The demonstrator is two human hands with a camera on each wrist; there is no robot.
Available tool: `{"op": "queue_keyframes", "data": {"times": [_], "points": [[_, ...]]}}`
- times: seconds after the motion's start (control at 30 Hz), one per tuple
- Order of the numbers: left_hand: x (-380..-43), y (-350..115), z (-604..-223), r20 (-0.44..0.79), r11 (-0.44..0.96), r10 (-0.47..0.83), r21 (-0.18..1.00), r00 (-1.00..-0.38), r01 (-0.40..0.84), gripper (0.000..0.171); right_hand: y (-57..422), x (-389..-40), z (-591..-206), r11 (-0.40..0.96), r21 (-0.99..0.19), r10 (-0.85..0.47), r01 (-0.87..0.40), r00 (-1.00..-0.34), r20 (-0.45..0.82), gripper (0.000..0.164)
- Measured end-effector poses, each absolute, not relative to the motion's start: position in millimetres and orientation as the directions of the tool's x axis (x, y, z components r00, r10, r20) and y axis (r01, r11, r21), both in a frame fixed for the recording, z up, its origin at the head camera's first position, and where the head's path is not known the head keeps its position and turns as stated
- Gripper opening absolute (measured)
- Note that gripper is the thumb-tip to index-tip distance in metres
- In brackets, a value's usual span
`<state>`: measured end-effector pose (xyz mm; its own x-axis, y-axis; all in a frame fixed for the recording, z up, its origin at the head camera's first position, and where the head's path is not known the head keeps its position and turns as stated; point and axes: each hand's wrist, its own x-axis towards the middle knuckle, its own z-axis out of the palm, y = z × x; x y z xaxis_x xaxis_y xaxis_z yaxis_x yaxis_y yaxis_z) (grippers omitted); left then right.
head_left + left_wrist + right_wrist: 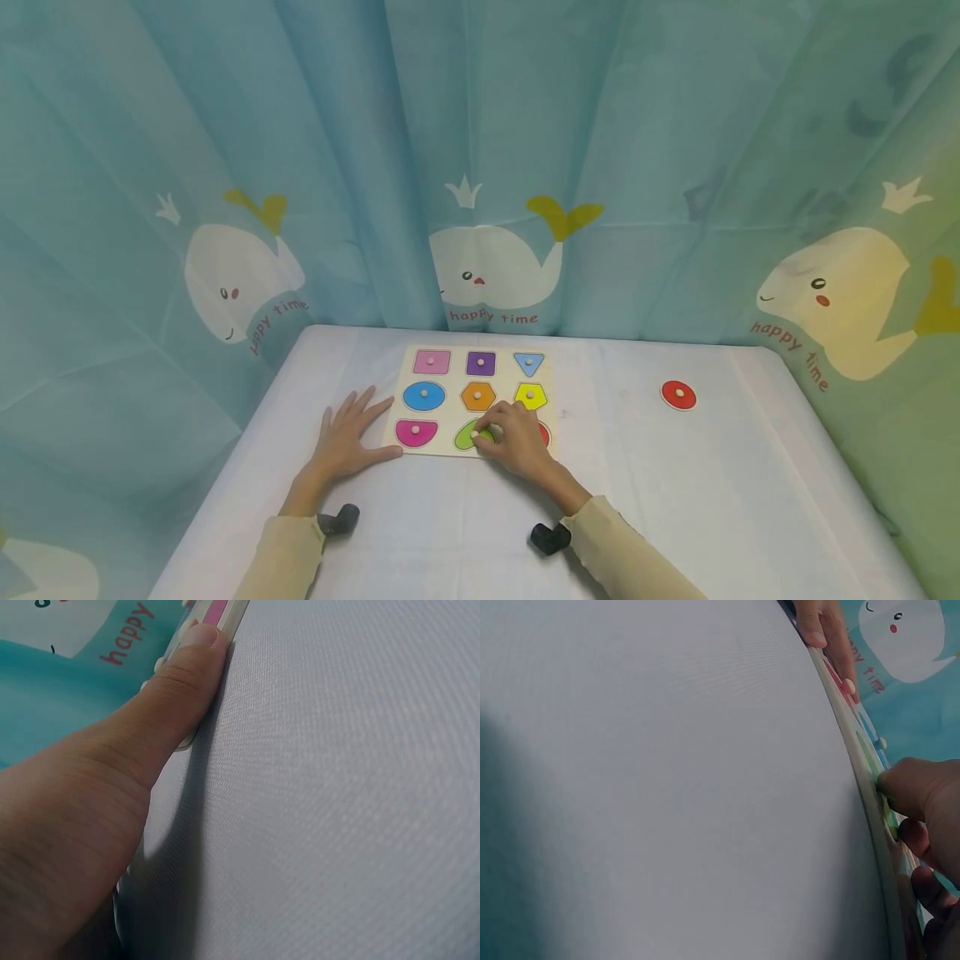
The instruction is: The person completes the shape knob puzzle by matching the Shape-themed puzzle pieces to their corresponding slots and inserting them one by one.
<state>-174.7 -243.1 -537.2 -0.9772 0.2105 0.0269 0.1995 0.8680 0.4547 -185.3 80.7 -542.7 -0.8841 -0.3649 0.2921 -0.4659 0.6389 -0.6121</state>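
A wooden knob puzzle board (446,415) lies flat on the table with several coloured shapes in it. My right hand (517,437) pinches the small knob of the green oval puzzle piece (462,437) in the front row, its thumb and index finger together there. In the right wrist view, the fingers of my right hand (930,802) are low over the board's edge. My left hand (347,437) spreads its fingers at the board's left side. Its thumb (176,690) touches the front left corner in the left wrist view. Part of a red shape (545,433) shows behind my right hand.
A loose red round piece (678,395) with a knob lies on the white table (637,500), right of the board. Behind the table hangs a blue curtain (337,125) with whale prints. A black wrist camera (551,539) juts inward from the right sleeve.
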Motion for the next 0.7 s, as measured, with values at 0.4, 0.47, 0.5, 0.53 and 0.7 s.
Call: {"op": "queue_keyframes", "data": {"times": [0.4,0.47,0.5,0.53,0.7], "points": [[-172.4,-243.7,-538.9,0.011,0.869,0.204,0.458,-0.979,0.186,0.096,110.5,-190.7,-537.9,0.468,-0.702,-0.366,-0.537,-0.841,0.399,0.017],[-173.0,-243.7,-538.2,0.008,0.871,0.204,0.455,-0.979,0.185,0.095,122.4,-193.3,-534.2,0.478,-0.698,-0.345,-0.533,-0.845,0.409,0.017],[-173.4,-243.7,-537.8,0.005,0.872,0.204,0.454,-0.979,0.183,0.095,129.0,-195.0,-532.2,0.496,-0.695,-0.326,-0.52,-0.854,0.406,0.019],[-173.5,-243.6,-536.9,0.005,0.872,0.204,0.454,-0.979,0.184,0.095,136.1,-196.7,-530.4,0.515,-0.694,-0.305,-0.504,-0.864,0.401,0.02],[-172.6,-242.0,-534.2,0.005,0.873,0.201,0.453,-0.98,0.181,0.096,178.9,-206.8,-523.8,0.593,-0.68,-0.203,-0.431,-0.897,0.392,0.027]]}}
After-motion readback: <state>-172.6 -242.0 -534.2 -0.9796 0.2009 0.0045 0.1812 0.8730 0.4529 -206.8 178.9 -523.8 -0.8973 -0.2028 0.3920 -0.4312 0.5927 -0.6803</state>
